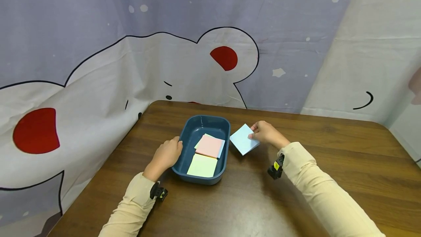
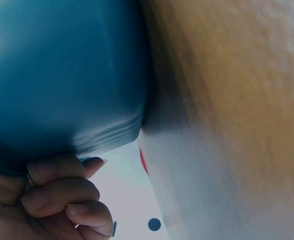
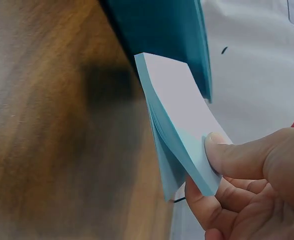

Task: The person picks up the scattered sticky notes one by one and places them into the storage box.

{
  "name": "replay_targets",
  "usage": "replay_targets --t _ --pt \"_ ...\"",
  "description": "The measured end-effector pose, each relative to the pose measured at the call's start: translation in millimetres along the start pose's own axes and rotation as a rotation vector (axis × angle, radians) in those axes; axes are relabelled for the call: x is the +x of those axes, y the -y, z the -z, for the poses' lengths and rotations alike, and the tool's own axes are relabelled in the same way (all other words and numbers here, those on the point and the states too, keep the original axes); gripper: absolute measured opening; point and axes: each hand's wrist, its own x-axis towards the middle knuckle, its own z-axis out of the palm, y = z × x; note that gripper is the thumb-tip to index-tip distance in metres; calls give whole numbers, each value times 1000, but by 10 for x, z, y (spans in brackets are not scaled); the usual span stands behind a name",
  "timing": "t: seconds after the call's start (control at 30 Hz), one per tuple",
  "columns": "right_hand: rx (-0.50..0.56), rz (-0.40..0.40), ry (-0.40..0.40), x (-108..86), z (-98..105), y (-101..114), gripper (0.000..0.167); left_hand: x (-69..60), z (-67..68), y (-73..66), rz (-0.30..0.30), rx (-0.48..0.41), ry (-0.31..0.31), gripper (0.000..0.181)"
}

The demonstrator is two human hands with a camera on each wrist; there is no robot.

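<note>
A dark blue plastic tub (image 1: 202,183) stands on the table, holding several sticky note pads. Inside it, a pink pad (image 1: 209,145) overlaps other pads, and a yellow-green pad (image 1: 202,165) lies nearer the front. My left hand (image 1: 167,153) grips the tub's left rim, its fingers curled in the left wrist view. Just off the tub's right side, my right hand (image 1: 265,133) pinches a light blue sticky note pad (image 1: 242,140) by one corner. The right wrist view shows the thumb on top of this pad (image 3: 174,95), whose sheets are partly fanned apart along one edge.
The brown wooden table (image 1: 329,149) extends to the right and in front of the tub. Behind it hangs a patterned curtain (image 1: 184,68), which also runs along the left edge. Each wrist wears a small black camera (image 1: 276,167).
</note>
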Motion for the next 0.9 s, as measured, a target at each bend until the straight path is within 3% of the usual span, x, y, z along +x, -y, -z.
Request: replay_targets --t 0.23,0.63,0.9 --pt "-25 21 -22 17 113 62 27 -2 -6 7 2 -2 -2 46" --pt "20 -30 -35 44 293 83 29 10 -9 2 7 -6 1 46" --pt "22 -12 -43 96 394 244 28 9 -8 2 8 -7 2 46"
